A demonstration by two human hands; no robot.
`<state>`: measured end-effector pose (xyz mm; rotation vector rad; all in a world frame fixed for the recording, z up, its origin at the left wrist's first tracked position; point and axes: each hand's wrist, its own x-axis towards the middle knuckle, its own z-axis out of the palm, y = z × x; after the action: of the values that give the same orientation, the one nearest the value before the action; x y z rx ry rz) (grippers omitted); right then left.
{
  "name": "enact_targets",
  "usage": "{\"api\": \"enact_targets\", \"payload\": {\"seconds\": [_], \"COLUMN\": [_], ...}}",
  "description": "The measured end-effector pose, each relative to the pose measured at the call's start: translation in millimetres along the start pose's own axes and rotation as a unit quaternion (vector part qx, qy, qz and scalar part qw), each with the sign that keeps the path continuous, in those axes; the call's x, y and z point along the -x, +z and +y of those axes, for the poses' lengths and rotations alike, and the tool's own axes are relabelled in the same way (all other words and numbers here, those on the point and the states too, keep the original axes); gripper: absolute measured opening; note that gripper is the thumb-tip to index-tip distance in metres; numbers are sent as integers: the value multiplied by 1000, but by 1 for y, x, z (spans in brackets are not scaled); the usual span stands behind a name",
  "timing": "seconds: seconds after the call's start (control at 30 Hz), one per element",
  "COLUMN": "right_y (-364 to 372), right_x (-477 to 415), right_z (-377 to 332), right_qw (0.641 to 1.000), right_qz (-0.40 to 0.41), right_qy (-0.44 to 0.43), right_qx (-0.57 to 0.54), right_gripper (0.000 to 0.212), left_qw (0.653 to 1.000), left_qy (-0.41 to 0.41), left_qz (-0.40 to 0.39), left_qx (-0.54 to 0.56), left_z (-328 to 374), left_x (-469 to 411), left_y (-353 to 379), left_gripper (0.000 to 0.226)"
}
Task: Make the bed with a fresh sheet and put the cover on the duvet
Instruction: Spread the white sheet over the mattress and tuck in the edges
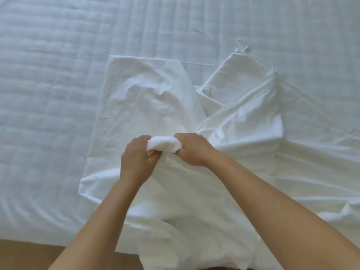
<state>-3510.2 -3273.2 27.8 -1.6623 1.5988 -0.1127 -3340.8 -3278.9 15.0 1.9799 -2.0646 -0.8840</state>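
Gripped: we clutch one bunched fold of the white sheet (148, 98) in both fists, left hand (137, 158) and right hand (191, 151) close together. Sheet: half-unfolded, creased, on the near middle of the mattress (48, 75), spilling over its near edge. Floor (29, 254): brown, below that edge.

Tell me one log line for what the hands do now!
left hand: grips cloth | right hand: grips cloth | cloth: bunched, on bed
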Motion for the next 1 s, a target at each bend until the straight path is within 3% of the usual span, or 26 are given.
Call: {"api": "enact_targets", "payload": {"seconds": [0.07, 0.17, 0.23, 0.3, 0.37, 0.4, 0.43, 0.5, 0.57, 0.63, 0.7, 0.77, 0.8, 0.87, 0.93, 1.0], "right_y": [0, -4, -7, -5, -6, -7, -9, -8, -4, -2, -6, -9, -10, -14, -22, -31], "right_x": [-9, -19, -21, -23, -26, -25, -22, -17, -13, -16, -26, -38, -45, -56, -63, -65], "right_z": [1, 6, 6, 6, 5, 4, 1, -4, -20, -29, -39, -49, -53, -59, -60, -54], "right_qw": [999, 974, 949, 937, 937, 953, 971, 968, 942, 950, 976, 993, 996, 994, 974, 943], "right_qz": [26, 100, 117, 128, 170, 185, 184, 121, 0, -82, -71, -37, 4, 104, 206, 292], "right_qy": [26, 86, 118, 151, 185, 185, 153, -14, -157, -179, -141, -83, -67, -42, -6, 23], "right_qx": [-34, -184, -267, -288, -241, -154, -14, 218, 296, 242, 147, 78, 54, 2, -90, -158], "right_gripper": [19, 20, 25, 26, 19, 21, 42, 87, 98, 66, 14, 16, 19, 27, 35, 39], "left_qw": [984, 896, 819, 774, 789, 810, 842, 928, 975, 983, 985, 974, 950, 883, 828, 793], "left_qy": [-122, -270, -287, -263, -280, -265, -224, -83, 54, 125, 124, 7, -77, -194, -214, -261], "left_qz": [-7, -26, -89, -116, -73, -54, -37, -42, -90, -110, -53, 33, 37, -60, -159, -206], "left_qx": [133, 351, 489, 564, 542, 521, 490, 361, 193, 81, 106, 224, 299, 422, 493, 511], "left_z": [-9, -1, 15, 34, 45, 45, 41, 25, 6, -11, -21, -24, -24, -21, -16, -6], "left_x": [13, 30, 36, 38, 33, 28, 24, 11, -2, -7, -2, 10, 14, 27, 48, 70], "left_y": [21, 48, 64, 77, 78, 74, 65, 36, 4, -20, -31, -22, -13, 13, 49, 77], "left_gripper": [78, 115, 106, 61, 24, 24, 27, 26, 17, 18, 5, 25, 39, 52, 38, 18]}}
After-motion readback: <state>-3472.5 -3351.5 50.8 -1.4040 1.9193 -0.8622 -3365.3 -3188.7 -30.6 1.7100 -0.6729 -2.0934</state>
